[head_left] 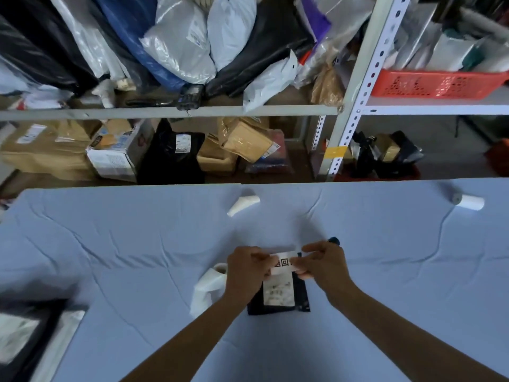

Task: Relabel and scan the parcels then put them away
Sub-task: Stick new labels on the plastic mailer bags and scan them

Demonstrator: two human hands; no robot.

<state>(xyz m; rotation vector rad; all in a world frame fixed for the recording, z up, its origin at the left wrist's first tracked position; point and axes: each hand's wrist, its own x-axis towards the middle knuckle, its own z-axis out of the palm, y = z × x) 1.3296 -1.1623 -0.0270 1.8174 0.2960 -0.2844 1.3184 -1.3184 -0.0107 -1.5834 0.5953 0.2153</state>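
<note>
A small dark parcel [301, 296] with a white printed label [278, 292] lies on the blue cloth-covered table [137, 257]. Just above its upper end I hold a white sticker with a QR code [285, 262]. My left hand [246, 271] pinches the sticker's left edge and my right hand [323, 261] pinches its right edge. Strips of white backing paper [206, 288] lie left of the parcel, partly behind my left wrist. A dark blue object [333, 240] peeks out behind my right hand.
A label roll [468, 201] lies at the far right of the table and a curled white paper [243, 205] near the far edge. Another dark parcel [24, 334] sits at the left front. Behind the table, metal shelves [165, 110] hold many parcels, a handheld scanner [190, 96] and a red basket [435, 84].
</note>
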